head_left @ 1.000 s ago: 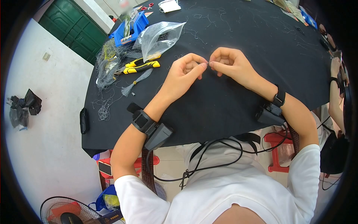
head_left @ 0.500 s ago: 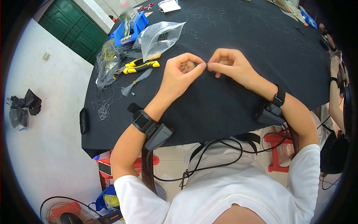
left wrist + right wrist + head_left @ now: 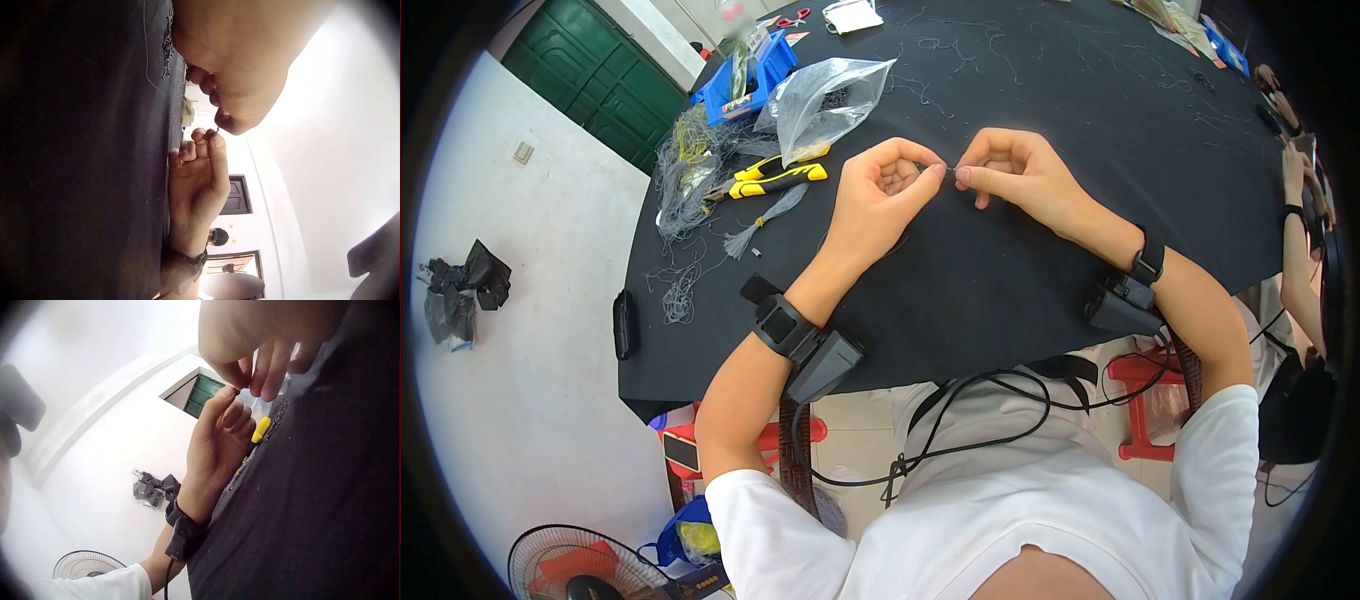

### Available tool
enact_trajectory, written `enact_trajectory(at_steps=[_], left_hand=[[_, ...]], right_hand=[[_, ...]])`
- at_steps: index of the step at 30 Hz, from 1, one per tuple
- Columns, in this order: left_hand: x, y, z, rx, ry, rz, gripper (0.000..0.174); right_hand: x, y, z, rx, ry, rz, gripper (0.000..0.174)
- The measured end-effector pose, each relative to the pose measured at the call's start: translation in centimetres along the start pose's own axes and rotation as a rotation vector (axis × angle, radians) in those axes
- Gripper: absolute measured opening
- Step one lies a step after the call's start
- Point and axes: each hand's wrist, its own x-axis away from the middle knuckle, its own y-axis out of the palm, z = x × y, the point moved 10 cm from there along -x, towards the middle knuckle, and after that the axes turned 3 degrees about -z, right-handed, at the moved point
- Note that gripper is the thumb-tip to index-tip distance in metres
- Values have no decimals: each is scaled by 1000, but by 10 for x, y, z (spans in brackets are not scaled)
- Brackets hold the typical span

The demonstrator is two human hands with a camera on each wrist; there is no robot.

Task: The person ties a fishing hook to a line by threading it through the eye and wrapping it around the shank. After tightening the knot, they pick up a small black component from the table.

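Observation:
Above the black-covered table (image 3: 1040, 290), both hands meet fingertip to fingertip. The left hand (image 3: 870, 200) pinches one end of a small, dark, twisted piece (image 3: 217, 130) between thumb and index finger. Its other end is pinched by the right hand (image 3: 1028, 178) in the same manner. Only a short stretch of the piece shows between the fingertips; its exact kind I cannot tell. The remaining fingers of both hands are curled toward the palms. Left of the left hand lie yellow-and-black handled pliers (image 3: 785, 182) and a tied bundle of grey strands (image 3: 768, 220).
A clear plastic bag (image 3: 825, 105) with dark bits inside stands beyond the left hand, beside a blue bin (image 3: 775, 65). Tangled grey strands (image 3: 685, 180) cover the table's left side. Red scissors (image 3: 795, 18) lie at the far edge. Another person's arm (image 3: 1293, 215) appears at right.
The left hand has moved slightly left, and the gap between the two hands' fingertips has widened a little. The right hand has shifted slightly left too. Both keep their pinch.

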Motion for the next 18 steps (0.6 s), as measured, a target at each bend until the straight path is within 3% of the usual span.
enact_trajectory(at_steps=[18], left_hand=[[2, 4, -4, -4, -86, -80, 8]], right_hand=[[0, 5, -4, 5, -2, -34, 21]])
